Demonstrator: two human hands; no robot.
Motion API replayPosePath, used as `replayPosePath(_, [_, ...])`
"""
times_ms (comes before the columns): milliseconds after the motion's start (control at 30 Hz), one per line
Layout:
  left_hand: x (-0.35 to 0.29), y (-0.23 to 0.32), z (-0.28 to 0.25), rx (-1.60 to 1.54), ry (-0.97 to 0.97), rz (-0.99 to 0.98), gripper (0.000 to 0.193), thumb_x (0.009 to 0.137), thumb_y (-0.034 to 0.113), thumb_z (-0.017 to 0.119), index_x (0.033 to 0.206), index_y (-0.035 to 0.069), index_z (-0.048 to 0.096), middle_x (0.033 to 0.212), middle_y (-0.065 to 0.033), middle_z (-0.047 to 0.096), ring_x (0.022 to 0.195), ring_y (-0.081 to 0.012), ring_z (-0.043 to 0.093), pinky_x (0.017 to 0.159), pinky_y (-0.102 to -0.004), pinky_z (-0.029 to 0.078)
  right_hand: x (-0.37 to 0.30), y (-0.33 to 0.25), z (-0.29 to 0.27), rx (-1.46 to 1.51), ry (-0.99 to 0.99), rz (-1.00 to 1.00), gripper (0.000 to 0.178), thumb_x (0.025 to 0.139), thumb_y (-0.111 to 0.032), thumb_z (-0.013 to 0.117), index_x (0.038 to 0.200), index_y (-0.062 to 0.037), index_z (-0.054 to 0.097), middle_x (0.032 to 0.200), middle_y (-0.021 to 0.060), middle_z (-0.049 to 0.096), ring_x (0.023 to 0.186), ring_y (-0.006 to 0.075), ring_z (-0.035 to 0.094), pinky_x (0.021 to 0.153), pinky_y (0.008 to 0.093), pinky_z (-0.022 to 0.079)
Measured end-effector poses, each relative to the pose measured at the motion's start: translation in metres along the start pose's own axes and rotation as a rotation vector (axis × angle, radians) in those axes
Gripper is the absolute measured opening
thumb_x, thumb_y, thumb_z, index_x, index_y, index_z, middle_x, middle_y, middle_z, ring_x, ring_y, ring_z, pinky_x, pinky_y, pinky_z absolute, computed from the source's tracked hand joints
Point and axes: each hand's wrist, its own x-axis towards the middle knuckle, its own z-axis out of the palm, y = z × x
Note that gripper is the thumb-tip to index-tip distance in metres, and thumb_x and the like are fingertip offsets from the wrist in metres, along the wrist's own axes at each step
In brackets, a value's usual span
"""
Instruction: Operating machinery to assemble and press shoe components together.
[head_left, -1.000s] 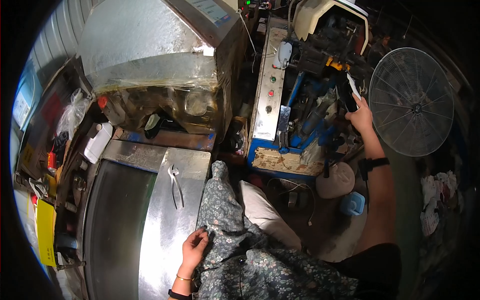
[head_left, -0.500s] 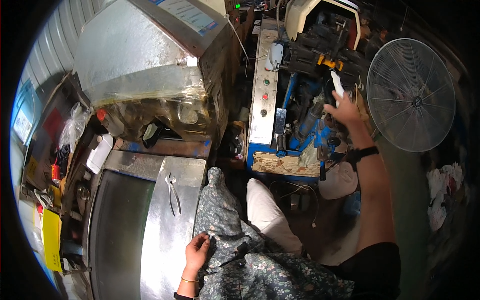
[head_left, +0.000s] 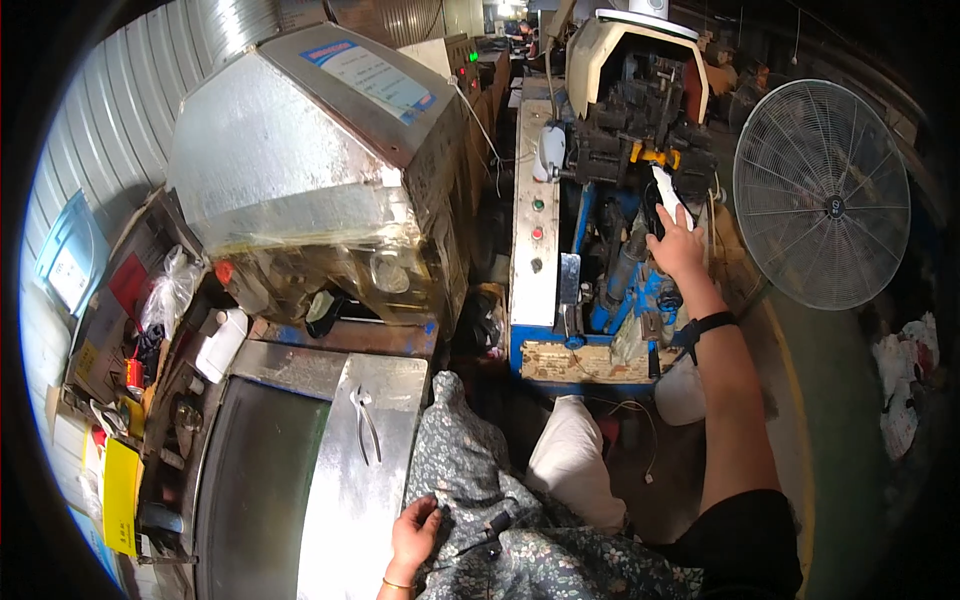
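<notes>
My right hand [head_left: 679,247] reaches forward to a blue-framed machine [head_left: 514,345], its fingers spread and at least one fingertip at the lower end of a long white piece [head_left: 667,193]. That piece sits below a yellow part [head_left: 655,156] of the dark machine head; its kind I cannot make out. Down at my left side, my left hand [head_left: 413,532] has its fingers curled in beside my floral apron [head_left: 470,470]. Whether it holds anything is hidden. Metal pliers [head_left: 364,425] lie on the steel plate [head_left: 345,510] ahead of that hand.
A large taped metal housing [head_left: 285,150] stands at the far left. A control panel [head_left: 537,215] with buttons runs along the machine's left side. To the right is a round caged fan [head_left: 822,195]. Cluttered shelving, with a white jug [head_left: 222,345], lines the left edge.
My view has shifted, so the surroundings sit lower in the picture. The right hand's fingers now lie closer against the white piece. My left hand remains curled by the apron.
</notes>
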Motion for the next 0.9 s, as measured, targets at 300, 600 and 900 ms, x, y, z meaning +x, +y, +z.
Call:
replayPosePath(300, [-0.003,0.015,0.007,0.250,0.060,-0.006,0.030,0.090,0.005,0.067,0.119,-0.002,0.062,0.103,-0.0086,0.072,0.096,-0.0148,0.067,0.088,-0.0281,0.052,0.064,-0.015,-0.005,0.019,-0.056,0.045,0.069,0.088,-0.039,0.063,0.151,-0.0357,0.034,0.160,0.0031,0.023,0.132,0.0458,0.036,0.106,0.0531,0.042])
replayPosePath(600, [0.023,-0.033,0.035,0.032,0.221,0.163,0.015,0.094,0.001,0.055,0.109,-0.001,0.058,0.082,-0.0086,0.062,0.068,-0.0151,0.057,0.058,-0.0287,0.049,0.075,-0.016,-0.023,0.008,-0.067,0.107,0.070,0.086,-0.041,0.064,0.150,-0.0355,0.037,0.158,0.0034,0.027,0.129,0.0439,0.040,0.104,0.0492,0.042])
replayPosePath(900, [0.030,-0.022,0.020,0.336,0.149,0.081,0.015,0.087,0.007,0.069,0.100,0.000,0.065,0.084,-0.0074,0.070,0.078,-0.0147,0.067,0.075,-0.0284,0.053,0.085,-0.025,-0.042,-0.021,-0.094,0.097,0.071,0.084,-0.040,0.065,0.149,-0.0364,0.038,0.154,0.0041,0.032,0.126,0.0459,0.044,0.106,0.0476,0.041])
